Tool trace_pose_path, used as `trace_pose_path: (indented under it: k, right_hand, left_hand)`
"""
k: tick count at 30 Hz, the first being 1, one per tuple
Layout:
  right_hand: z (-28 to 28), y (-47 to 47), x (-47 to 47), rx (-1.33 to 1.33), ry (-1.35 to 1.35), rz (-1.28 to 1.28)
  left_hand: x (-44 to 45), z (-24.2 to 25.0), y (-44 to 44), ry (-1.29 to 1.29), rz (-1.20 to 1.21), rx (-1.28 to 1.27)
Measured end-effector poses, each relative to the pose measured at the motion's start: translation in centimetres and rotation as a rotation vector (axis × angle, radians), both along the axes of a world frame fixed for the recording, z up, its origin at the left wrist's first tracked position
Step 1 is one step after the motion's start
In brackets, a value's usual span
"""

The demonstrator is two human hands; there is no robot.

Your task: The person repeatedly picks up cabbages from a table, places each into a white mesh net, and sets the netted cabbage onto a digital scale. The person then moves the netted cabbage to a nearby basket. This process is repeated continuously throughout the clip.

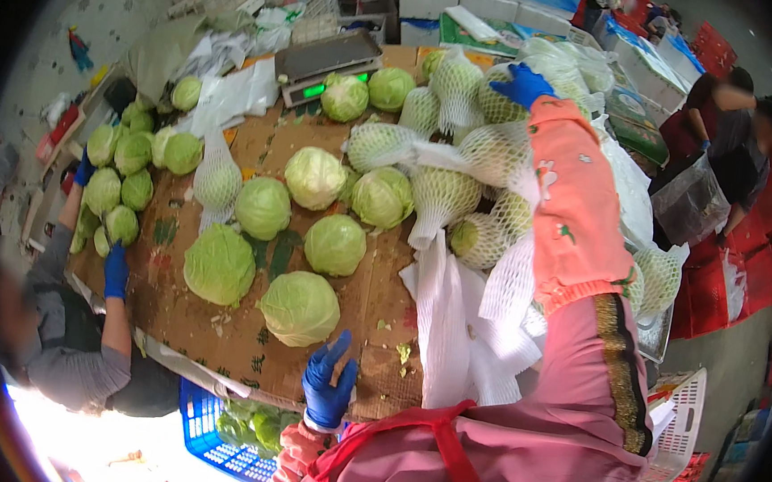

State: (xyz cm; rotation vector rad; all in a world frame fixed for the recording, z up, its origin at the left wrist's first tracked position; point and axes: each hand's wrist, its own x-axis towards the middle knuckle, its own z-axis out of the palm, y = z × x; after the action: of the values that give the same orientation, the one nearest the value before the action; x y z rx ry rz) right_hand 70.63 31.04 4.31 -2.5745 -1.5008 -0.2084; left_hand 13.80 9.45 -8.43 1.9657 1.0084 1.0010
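Observation:
My left hand [327,385], in a blue glove, is above the near edge of the cardboard-covered table [368,307]. Its fingers are apart and it holds nothing. The closest loose green cabbage [300,309] sits just beyond it. My right hand [523,86], also gloved in blue, reaches to the far right and rests on or just over a cabbage in white foam netting [501,101]. Whether its fingers grip that cabbage is unclear. More netted cabbages [444,195] are piled beneath my right arm. Empty foam net sleeves [453,333] hang near my body.
A digital scale [328,62] stands at the back. At the left, a co-worker's gloved hands [115,270] hold a cluster of cabbages [121,185]. A blue plastic basket [201,429] with leafy greens is below the near edge. White boxes [486,6] are stacked behind.

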Motion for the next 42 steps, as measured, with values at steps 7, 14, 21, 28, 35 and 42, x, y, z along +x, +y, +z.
trace_pose_path:
  k: [7, 14, 21, 28, 35, 42]
  right_hand:
    - [-1.5, -7.5, -9.4, 0.311, -0.2, 0.237]
    - [-10.9, -20.1, -25.4, -0.234, 0.164, 0.496]
    - [-6.7, -22.9, -30.4, 0.474, 0.368, 0.492]
    - [0.2, -27.8, -39.2, 0.634, 0.25, 1.026]
    - [-0.8, -29.7, -39.9, 0.672, 1.043, 0.811]
    - [-4.3, -29.9, -42.7, 0.571, 1.315, 0.876]
  left_hand:
    - [-0.8, -1.0, -0.8, -0.049, -0.013, -0.129]
    - [2.3, -0.8, -1.5, -0.172, -0.173, -0.431]
    - [0.9, 5.8, -0.9, -0.334, -0.265, -0.758]
    - [2.1, 11.4, -1.3, -0.949, -0.301, -0.917]
    - [1.9, 9.9, -2.6, -0.421, 0.066, -0.088]
    - [2.2, 8.5, -5.2, -1.02, -0.267, -0.632]
